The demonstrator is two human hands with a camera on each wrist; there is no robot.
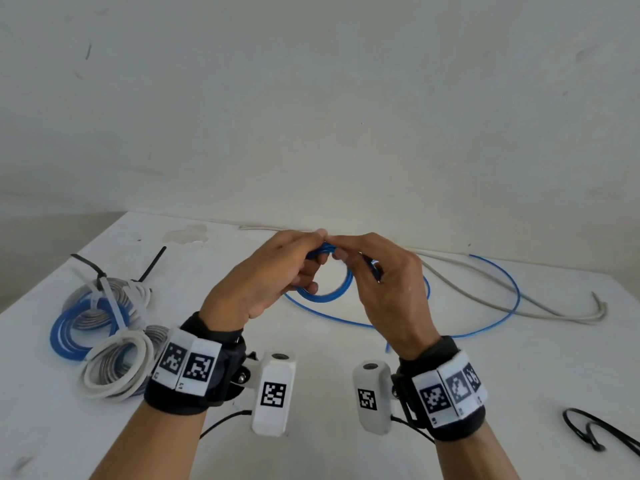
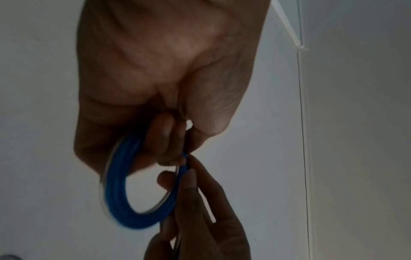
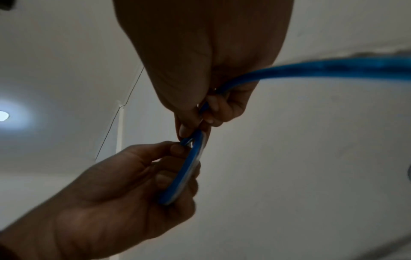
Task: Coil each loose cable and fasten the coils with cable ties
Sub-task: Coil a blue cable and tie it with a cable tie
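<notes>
Two hands meet above the white counter [image 1: 346, 358], winding a blue cable [image 1: 485, 317] into a small coil [image 1: 329, 292] held up between them. The left hand [image 1: 266, 282] has its grip clamped on the coil, thumb and fingers pinching the gathered turns at the top, as the left wrist view confirms. The right hand [image 1: 381, 289] pinches the running length just beside that point, the strand passing through its curled fingers and trailing off, as the right wrist view shows. Much of the cable lies loose on the counter, sweeping in a wide arc to the right, so the coiling step appears well under way but unfinished. Beyond it a grey cable [image 1: 519, 299] lies uncoiled along the far edge. At the left sits a pile of finished coils [image 1: 104, 327], fastened with ties, and black cable ties [image 1: 595, 434] wait near the right edge. Judging by the slack left, the next move calls for the right hand to draw in more cable and lay another turn under the left thumb, without letting the gathered turns spring apart.
</notes>
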